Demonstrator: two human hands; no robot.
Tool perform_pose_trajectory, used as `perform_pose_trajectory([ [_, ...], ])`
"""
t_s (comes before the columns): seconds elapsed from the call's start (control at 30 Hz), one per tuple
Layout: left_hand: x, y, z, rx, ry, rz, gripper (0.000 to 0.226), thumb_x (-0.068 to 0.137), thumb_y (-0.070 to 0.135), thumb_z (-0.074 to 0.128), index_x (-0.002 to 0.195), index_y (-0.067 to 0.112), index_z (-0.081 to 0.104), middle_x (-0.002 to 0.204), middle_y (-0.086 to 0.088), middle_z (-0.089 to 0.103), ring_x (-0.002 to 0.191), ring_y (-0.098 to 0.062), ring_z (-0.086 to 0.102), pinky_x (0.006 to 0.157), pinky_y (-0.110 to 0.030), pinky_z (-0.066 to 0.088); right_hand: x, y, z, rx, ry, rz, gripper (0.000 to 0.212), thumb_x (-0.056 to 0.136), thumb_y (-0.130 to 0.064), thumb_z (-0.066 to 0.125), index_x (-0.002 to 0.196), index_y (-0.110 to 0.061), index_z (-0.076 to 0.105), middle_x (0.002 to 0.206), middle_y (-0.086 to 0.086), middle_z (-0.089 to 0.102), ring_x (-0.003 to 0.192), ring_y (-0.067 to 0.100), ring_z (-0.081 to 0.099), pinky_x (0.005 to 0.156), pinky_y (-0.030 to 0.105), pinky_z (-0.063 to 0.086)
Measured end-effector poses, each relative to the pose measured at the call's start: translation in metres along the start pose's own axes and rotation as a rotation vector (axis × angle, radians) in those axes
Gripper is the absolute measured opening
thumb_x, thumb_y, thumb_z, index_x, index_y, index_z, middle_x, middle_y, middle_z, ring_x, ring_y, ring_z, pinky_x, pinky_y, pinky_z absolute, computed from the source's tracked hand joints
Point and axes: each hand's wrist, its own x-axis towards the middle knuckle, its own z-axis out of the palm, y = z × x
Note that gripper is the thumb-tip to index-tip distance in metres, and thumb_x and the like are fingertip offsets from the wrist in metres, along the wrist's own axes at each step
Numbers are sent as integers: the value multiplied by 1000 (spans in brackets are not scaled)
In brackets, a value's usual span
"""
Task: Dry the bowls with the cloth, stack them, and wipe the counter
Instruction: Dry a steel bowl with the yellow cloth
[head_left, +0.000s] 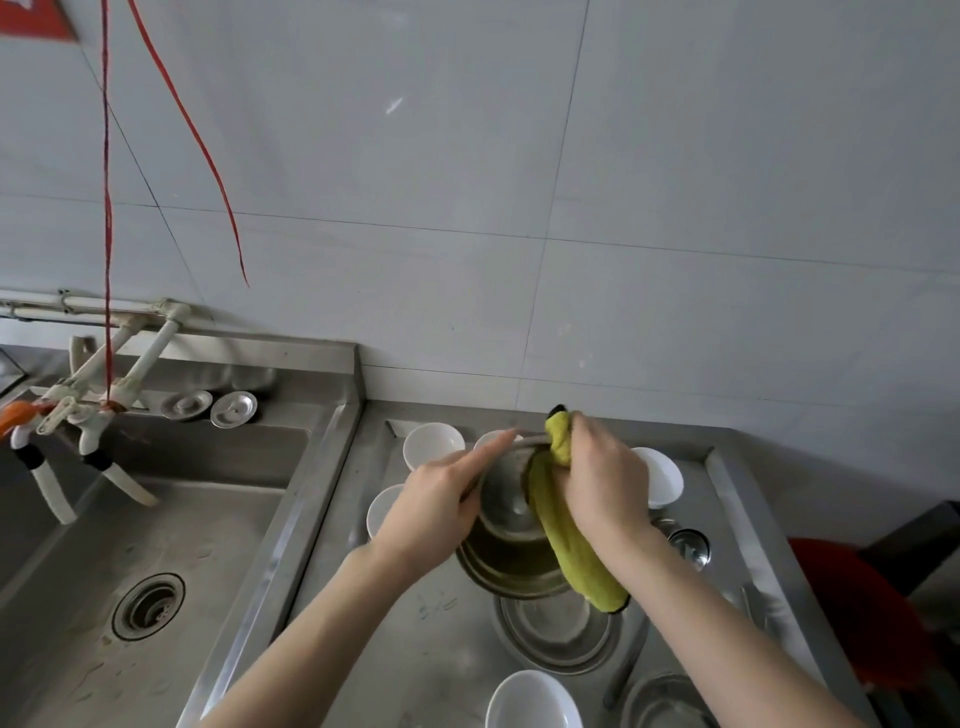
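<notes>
Head view: I note a red sign (31, 18) at top left, cut off by the frame, with no legible writing. The left hand (441, 499) grips the rim of a tilted steel bowl (506, 506) over the counter (415, 649), index finger stretched along the edge. The right hand (597, 478) is fisted round the cloth (576, 561), pressing it against the bowl's inner right wall. White bowls (434, 444) stand unstacked behind. A second steel bowl (556, 634) sits nearer me.
</notes>
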Motion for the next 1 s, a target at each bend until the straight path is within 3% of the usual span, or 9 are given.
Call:
perform_pose_trajectory([
  [0.1, 7, 7, -2, 146, -10, 78, 64, 92, 17, 45, 143, 51, 28, 105, 2, 71, 88, -22, 66, 72, -42, 56, -7, -2, 7, -47, -27, -104, 27, 68, -16, 79, 84, -15, 57, 70, 0, 62, 56, 23, 60, 47, 24, 27],
  [0.2, 7, 9, -3, 51, 100, -45, 58, 90, 28, 52, 139, 51, 34, 116, 19, 68, 99, -13, 67, 77, -40, 57, -3, 3, 7, 124, -74, 107, 18, 79, -27, 69, 79, -20, 52, 70, -1, 61, 62, 27, 59, 50, 29, 32],
  [0.3, -6, 3, 2, -204, 200, -173, 76, 85, 19, 70, 144, 47, 31, 125, 24, 58, 115, -1, 58, 96, -31, 51, 0, 10, 5, 245, -65, 254, 23, 78, -31, 72, 75, -20, 53, 63, -2, 58, 60, 25, 57, 52, 29, 39],
  [0.43, -20, -4, 12, -277, 281, -217, 81, 82, 2, 66, 138, 52, 34, 118, 24, 61, 110, 3, 58, 93, -23, 50, 6, 14, 3, 371, -121, 432, 30, 70, -38, 80, 76, -18, 59, 67, -4, 61, 64, 21, 60, 54, 27, 44],
  [0.5, -18, -3, 10, -249, 289, -195, 82, 81, -5, 59, 130, 58, 39, 110, 29, 61, 105, 3, 58, 90, -19, 49, 5, 11, 2, 326, -116, 405, 30, 71, -38, 79, 78, -18, 58, 68, -4, 61, 65, 21, 60, 55, 29, 47],
  [0.6, -9, -8, 2, -169, 195, -106, 76, 84, -4, 54, 134, 52, 40, 110, 24, 63, 101, -3, 61, 90, -31, 53, 4, 3, -2, 214, -63, 280, 26, 78, -33, 74, 84, -18, 53, 72, -3, 60, 63, 19, 56, 54, 26, 39],
  [0.77, 2, -7, -1, 97, -1, 80, 65, 95, 6, 51, 144, 45, 34, 121, 5, 66, 100, -18, 66, 81, -36, 57, 0, -14, -2, -29, -104, -144, 20, 84, -17, 67, 102, -15, 60, 88, 1, 66, 70, 23, 63, 55, 24, 34],
  [0.87, 2, -10, 1, 73, 101, -2, 68, 95, 15, 56, 145, 50, 26, 125, 9, 64, 104, -14, 66, 82, -39, 58, 2, -13, -1, 25, -78, -89, 19, 81, -19, 71, 97, -15, 62, 81, 1, 67, 65, 22, 63, 53, 23, 33],
  [1.0, -21, -15, 8, -216, 248, -197, 85, 86, 14, 70, 147, 48, 22, 132, 18, 56, 117, -6, 58, 92, -35, 55, 9, -3, -2, 167, -108, 169, 17, 82, -27, 70, 84, -18, 55, 73, -2, 61, 63, 20, 57, 54, 27, 43],
])
